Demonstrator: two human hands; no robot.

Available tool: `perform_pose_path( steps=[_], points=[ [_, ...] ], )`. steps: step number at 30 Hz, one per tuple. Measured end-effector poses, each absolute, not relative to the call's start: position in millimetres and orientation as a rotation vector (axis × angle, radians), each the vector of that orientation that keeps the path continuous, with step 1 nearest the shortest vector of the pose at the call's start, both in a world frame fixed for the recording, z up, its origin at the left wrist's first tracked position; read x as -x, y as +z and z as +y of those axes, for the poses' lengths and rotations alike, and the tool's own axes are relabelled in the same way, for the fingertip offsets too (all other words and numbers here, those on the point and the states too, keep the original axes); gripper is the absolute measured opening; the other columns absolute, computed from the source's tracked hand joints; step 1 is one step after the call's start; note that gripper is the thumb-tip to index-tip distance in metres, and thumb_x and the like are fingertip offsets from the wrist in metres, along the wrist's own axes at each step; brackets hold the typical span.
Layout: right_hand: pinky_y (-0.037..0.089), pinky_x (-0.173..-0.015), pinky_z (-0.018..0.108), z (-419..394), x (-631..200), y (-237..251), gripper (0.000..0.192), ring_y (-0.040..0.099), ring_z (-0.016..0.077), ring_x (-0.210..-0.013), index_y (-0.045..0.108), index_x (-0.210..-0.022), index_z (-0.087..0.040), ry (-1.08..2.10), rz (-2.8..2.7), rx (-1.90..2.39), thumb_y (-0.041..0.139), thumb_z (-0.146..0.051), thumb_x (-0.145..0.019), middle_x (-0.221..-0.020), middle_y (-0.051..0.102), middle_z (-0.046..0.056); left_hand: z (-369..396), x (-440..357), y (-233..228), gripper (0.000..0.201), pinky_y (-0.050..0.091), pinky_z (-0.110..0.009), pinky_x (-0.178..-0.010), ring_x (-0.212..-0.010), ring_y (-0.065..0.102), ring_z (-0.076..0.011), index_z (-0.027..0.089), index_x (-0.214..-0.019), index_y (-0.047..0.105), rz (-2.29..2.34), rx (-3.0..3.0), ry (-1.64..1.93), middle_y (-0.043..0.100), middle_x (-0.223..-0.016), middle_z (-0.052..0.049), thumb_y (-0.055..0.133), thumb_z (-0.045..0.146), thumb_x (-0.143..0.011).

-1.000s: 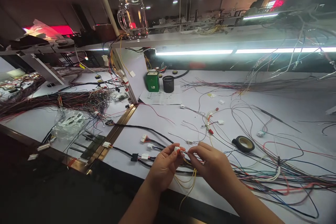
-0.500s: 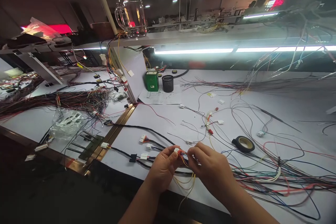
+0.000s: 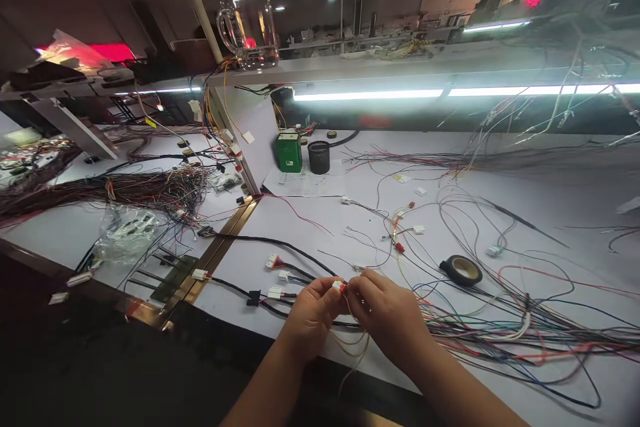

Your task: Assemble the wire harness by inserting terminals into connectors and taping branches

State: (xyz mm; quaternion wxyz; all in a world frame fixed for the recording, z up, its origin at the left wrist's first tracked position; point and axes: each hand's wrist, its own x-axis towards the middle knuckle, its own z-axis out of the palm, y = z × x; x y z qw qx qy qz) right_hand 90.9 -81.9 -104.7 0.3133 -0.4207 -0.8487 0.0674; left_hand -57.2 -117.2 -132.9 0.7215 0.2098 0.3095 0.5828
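My left hand (image 3: 313, 317) is closed on a small white connector (image 3: 339, 285), with the thumb pressed along its side. Orange and yellow wires come out of the connector toward the right. Close against it, my right hand (image 3: 387, 310) pinches wires at the connector's back; its fingertips partly hide them. Yellow wires (image 3: 357, 350) hang below the hands over the table's front edge. To the left lie black-sleeved cables ending in white connectors (image 3: 275, 292) and a black connector (image 3: 253, 298).
A roll of black tape (image 3: 463, 271) lies right of my hands, above a spread of coloured wires (image 3: 525, 333). Farther back stand a green box (image 3: 289, 153) and a black mesh cup (image 3: 319, 157). A glass jug (image 3: 249, 27) stands on the shelf. A metal strip (image 3: 225, 233) crosses the left side.
My right hand has moved left, closer to the connector in my left hand. The wires on the right have shifted slightly along with it. My left hand has stayed nearly in place.
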Motion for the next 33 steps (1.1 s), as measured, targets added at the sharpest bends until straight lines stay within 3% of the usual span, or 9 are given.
perform_pose_path(
  steps=[9,12,15,18,21,26,29,33],
  points=[
    [0.04,-0.069,0.025,-84.4,-95.7,-86.0,0.017,0.056,0.0147,-0.079,0.059,-0.082,-0.022,0.691,-2.179,1.061,0.047,-0.027,-0.092,-0.084,0.062,0.002,-121.4,60.5,-132.4,0.024,0.045,-0.029,-0.08,-0.079,0.06,-0.0134,0.019,-0.104,0.062,0.682,-0.558,1.318,0.064,-0.085,-0.004,0.061,0.034,-0.085],
    [0.044,-0.075,0.026,-84.6,-94.4,-74.2,0.019,0.06,0.0148,-0.089,0.058,-0.103,-0.026,0.978,-2.187,1.024,0.041,-0.03,-0.096,-0.099,0.066,0.002,-125.4,72.8,-122.4,0.021,0.045,-0.028,-0.076,-0.076,0.056,-0.0131,0.022,-0.1,0.066,0.938,-0.867,1.393,0.061,-0.087,-0.003,0.062,0.035,-0.084],
    [0.045,-0.072,0.027,-86.4,-87.3,-76.9,0.025,0.062,0.0162,-0.088,0.056,-0.114,-0.027,0.954,-2.326,1.011,0.037,-0.03,-0.097,-0.101,0.068,0.002,-128.3,86.3,-102.0,0.019,0.042,-0.03,-0.085,-0.094,0.054,-0.0208,0.022,-0.096,0.072,1.277,-1.321,1.396,0.06,-0.1,-0.007,0.069,0.026,-0.077],
    [0.045,-0.07,0.028,-88.8,-79.3,-97.5,0.025,0.062,0.0173,-0.082,0.059,-0.109,-0.023,0.801,-2.369,1.007,0.037,-0.026,-0.097,-0.092,0.068,0.004,-128.7,91.0,-85.5,0.019,0.04,-0.029,-0.086,-0.094,0.053,-0.0228,0.021,-0.092,0.075,1.449,-1.434,1.387,0.061,-0.096,-0.008,0.073,0.022,-0.072],
    [0.046,-0.071,0.027,-87.6,-83.9,-115.2,0.025,0.061,0.0151,-0.08,0.06,-0.108,-0.024,0.912,-2.311,0.976,0.038,-0.024,-0.097,-0.088,0.067,0.002,-127.3,87.0,-85.9,0.015,0.041,-0.026,-0.079,-0.087,0.054,-0.0203,0.019,-0.087,0.074,1.44,-1.272,1.476,0.061,-0.09,-0.007,0.072,0.025,-0.074],
    [0.049,-0.081,0.029,-64.7,-130.0,-102.8,0.024,0.059,0.0168,-0.099,0.059,-0.111,-0.023,1.145,-2.027,0.892,0.048,-0.032,-0.092,-0.108,0.063,0.007,-127.9,81.1,-111.2,0.016,0.042,-0.023,-0.057,-0.064,0.053,-0.0119,0.021,-0.086,0.067,1.048,-0.836,1.519,0.062,-0.09,-0.004,0.067,0.036,-0.079],
    [0.048,-0.065,0.028,-40.0,-153.4,-88.8,0.02,0.061,0.0167,-0.078,0.065,-0.093,-0.021,1.034,-1.97,1.249,0.052,-0.036,-0.087,-0.088,0.067,0.005,-131.3,81.8,-123.1,0.021,0.038,-0.021,-0.05,-0.055,0.051,-0.0094,0.022,-0.086,0.065,0.78,-0.664,1.315,0.064,-0.079,-0.003,0.067,0.041,-0.078],
    [0.038,-0.051,0.026,-21.8,-142.5,-87.9,0.013,0.058,0.0153,-0.059,0.069,-0.073,-0.023,0.8,-2.403,1.491,0.058,-0.03,-0.078,-0.067,0.066,0.002,-133.1,84.3,-128.0,0.022,0.04,-0.019,-0.053,-0.056,0.052,-0.0076,0.02,-0.086,0.067,0.689,-0.569,1.322,0.065,-0.078,-0.003,0.072,0.038,-0.075]
  ],
)
